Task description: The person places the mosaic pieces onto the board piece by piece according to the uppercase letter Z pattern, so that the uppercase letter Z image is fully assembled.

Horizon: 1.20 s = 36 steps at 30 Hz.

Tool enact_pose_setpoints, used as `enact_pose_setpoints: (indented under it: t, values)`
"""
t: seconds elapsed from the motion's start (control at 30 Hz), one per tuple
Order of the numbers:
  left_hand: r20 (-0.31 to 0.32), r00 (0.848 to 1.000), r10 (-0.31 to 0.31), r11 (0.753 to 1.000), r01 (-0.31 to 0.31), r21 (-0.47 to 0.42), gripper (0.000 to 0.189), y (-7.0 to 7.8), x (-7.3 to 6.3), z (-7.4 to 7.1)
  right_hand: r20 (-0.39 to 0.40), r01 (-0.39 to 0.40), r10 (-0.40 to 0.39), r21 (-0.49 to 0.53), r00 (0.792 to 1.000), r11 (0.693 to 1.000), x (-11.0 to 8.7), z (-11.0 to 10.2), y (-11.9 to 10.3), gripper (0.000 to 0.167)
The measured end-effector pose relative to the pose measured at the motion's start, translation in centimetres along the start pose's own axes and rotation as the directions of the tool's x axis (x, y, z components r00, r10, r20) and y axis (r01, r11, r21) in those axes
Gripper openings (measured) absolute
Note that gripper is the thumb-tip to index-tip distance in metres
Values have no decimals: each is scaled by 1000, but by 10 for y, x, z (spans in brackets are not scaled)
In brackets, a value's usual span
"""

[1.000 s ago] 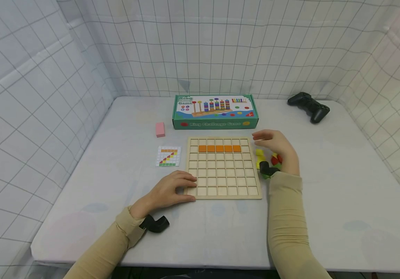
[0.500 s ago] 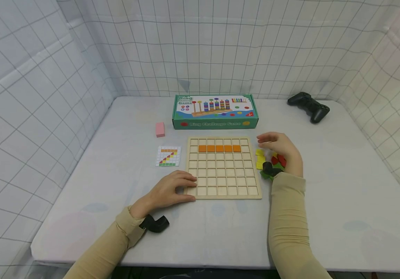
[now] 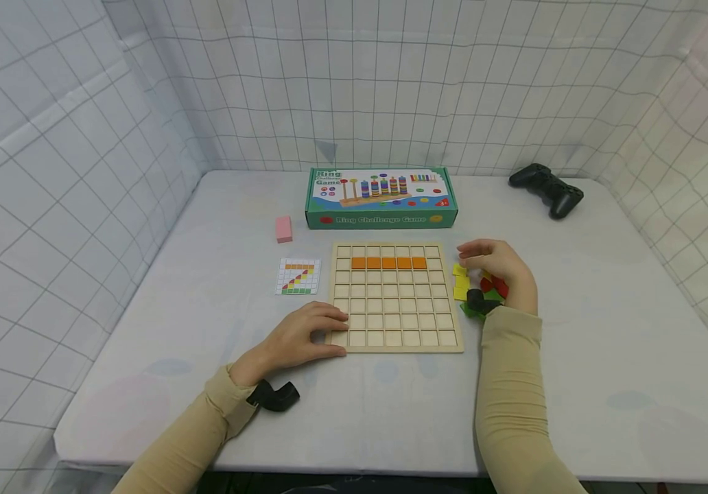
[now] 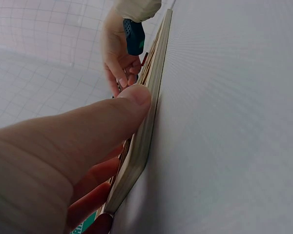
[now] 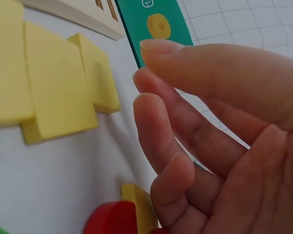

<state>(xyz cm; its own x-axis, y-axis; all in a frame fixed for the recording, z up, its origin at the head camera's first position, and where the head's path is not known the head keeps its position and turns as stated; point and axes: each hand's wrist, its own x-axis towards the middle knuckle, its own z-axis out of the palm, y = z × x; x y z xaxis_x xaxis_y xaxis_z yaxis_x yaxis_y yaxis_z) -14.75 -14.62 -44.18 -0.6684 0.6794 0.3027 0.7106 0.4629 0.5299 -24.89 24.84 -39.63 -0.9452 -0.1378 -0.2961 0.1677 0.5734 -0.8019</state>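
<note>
A wooden grid board point(image 3: 393, 307) lies on the table, with a row of orange square tiles point(image 3: 388, 263) near its far side. My left hand point(image 3: 295, 336) rests at the board's near left corner, thumb against the front edge and fingers reaching over the left edge. Just right of the board, my right hand point(image 3: 497, 264) hovers near several yellow tiles point(image 3: 462, 287), thumb and fingertips apart with nothing between them. Red pieces point(image 5: 112, 219) and green pieces point(image 3: 492, 295) lie beneath it, partly hidden by the hand and the wrist camera.
Left of the board lies a card point(image 3: 298, 276) printed with a coloured grid pattern. Behind it stands a pink block point(image 3: 283, 230). A green game box point(image 3: 381, 199) sits beyond the board. A black game controller point(image 3: 547, 190) lies at the back right.
My right hand has shifted slightly right, away from the board's edge, uncovering more of the yellow and red pieces. The left hand and board have stayed put.
</note>
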Motion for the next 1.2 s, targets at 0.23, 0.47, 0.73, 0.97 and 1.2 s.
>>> enact_pose_setpoints:
  t: [0.23,0.47,0.73,0.97,1.2]
  values:
    - [5,1000,-6,1000,5,3,39,0,0,0,17,6,-6,3,1000,1000,1,0,3,43]
    - [4,1000,-2,1000,2,3,39,0,0,0,28,-10,10,12,1000,1000,3,2,5,46]
    - [6,1000,-6,1000,6,2,39,0,0,0,55,0,1,-17,998,1000,2,3,4,47]
    - [12,1000,-12,1000,12,4,39,0,0,0,48,-23,25,-38,999,999,3,5,6,45]
    - [14,1000,-12,1000,12,1,39,0,0,0,53,-27,30,-52,998,998,2,5,4,42]
